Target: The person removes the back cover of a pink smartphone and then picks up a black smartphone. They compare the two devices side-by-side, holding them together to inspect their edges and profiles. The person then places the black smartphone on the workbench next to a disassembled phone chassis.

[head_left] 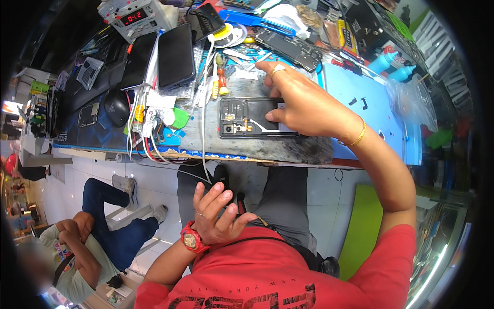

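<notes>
An opened smartphone point(242, 114) lies on the worn grey work mat point(206, 141), its back cover off and its camera and inner parts showing at the left end. Over the phone's right half hovers my right hand point(301, 100), fingers apart and thumb low near the black inner surface; I cannot tell whether the thumb touches it. Nothing shows between those fingers, and the hand hides the phone's right end. My left hand point(218, 213), a red watch at its wrist, is held in front of my body below the bench edge, palm up, fingers spread and holding nothing.
Two dark phones or tablets point(176, 56) lie at the back left under a power supply point(138, 20). White cables point(205, 98) cross the mat and hang over the edge. Screwdrivers point(222, 80), a disassembled phone point(288, 49) and a blue mat point(355, 87) surround the work. A person point(77, 252) sits at left.
</notes>
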`<state>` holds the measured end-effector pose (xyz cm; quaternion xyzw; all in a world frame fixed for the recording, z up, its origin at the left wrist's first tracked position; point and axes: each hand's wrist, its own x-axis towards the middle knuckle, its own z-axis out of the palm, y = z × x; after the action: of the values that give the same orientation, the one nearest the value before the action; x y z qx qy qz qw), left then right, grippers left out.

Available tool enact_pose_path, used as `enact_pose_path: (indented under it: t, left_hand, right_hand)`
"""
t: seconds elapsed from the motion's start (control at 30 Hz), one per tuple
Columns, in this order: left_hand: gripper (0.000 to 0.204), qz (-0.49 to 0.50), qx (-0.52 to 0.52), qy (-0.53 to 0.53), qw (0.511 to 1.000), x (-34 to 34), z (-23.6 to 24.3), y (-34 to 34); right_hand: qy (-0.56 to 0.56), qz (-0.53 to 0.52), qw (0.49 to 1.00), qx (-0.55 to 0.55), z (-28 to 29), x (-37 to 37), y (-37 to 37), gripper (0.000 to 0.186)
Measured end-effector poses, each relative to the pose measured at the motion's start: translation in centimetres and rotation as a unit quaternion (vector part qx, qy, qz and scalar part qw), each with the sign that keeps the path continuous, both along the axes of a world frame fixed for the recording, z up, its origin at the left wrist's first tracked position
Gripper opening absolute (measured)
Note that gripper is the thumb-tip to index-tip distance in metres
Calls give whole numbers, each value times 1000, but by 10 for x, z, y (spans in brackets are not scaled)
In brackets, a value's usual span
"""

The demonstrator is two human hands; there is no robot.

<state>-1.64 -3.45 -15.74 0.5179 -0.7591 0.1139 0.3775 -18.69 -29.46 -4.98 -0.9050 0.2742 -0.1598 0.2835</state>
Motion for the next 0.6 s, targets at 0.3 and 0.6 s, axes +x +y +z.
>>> enact_pose_path:
  t: [0.3,0.6]
  left_hand:
    - [35,-23,130,10,991,47,48,24]
    - [41,-35,183,-9,982,-18,99,-54]
  right_hand:
    - [-444,-278,852,9,42,-114,20,20]
    - [-144,-300,937,-102,-7,-150,65,20]
